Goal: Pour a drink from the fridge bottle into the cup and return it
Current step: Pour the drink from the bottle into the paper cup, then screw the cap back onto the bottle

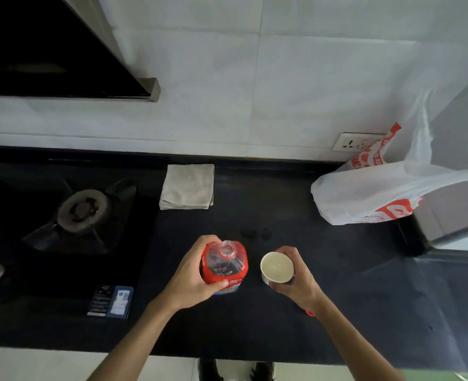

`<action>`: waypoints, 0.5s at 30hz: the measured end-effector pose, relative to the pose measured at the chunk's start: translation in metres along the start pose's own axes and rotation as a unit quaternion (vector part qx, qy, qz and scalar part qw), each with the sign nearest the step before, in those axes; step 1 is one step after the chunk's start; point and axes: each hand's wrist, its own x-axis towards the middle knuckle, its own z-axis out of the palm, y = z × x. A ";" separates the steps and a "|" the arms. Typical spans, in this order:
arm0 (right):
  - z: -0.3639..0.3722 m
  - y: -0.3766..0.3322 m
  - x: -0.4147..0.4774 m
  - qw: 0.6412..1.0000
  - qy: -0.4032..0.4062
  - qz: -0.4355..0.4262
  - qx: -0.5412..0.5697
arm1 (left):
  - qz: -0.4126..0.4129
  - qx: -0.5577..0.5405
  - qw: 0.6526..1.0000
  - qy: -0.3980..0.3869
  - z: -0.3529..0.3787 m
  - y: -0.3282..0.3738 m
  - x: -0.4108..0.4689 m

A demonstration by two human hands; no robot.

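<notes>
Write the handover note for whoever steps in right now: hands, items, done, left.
Left hand: gripping the bottle, upright, cap off.
Right hand: holding the cup, upright beside the bottle, over the dark counter.
Done: bottle out and opened. Whether the cup already holds drink is unclear.
Left: pour if needed, cap the bottle, return it to the fridge. Cap not visible.

We note dim, soft light that leaves the dark surface (254, 320) nearly featureless, a brighter wall (254, 78), mild overall softness, and wide-angle bending toward the frame edges.
</notes>
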 end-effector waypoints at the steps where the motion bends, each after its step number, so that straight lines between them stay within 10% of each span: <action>1: 0.000 0.000 0.001 1.000 -0.001 0.002 -0.004 | 0.000 -0.003 1.000 -0.001 0.000 -0.001 0.000; 15: 0.002 0.002 0.005 0.999 -0.024 0.002 -0.026 | -0.004 -0.007 0.998 -0.057 -0.013 -0.005 0.002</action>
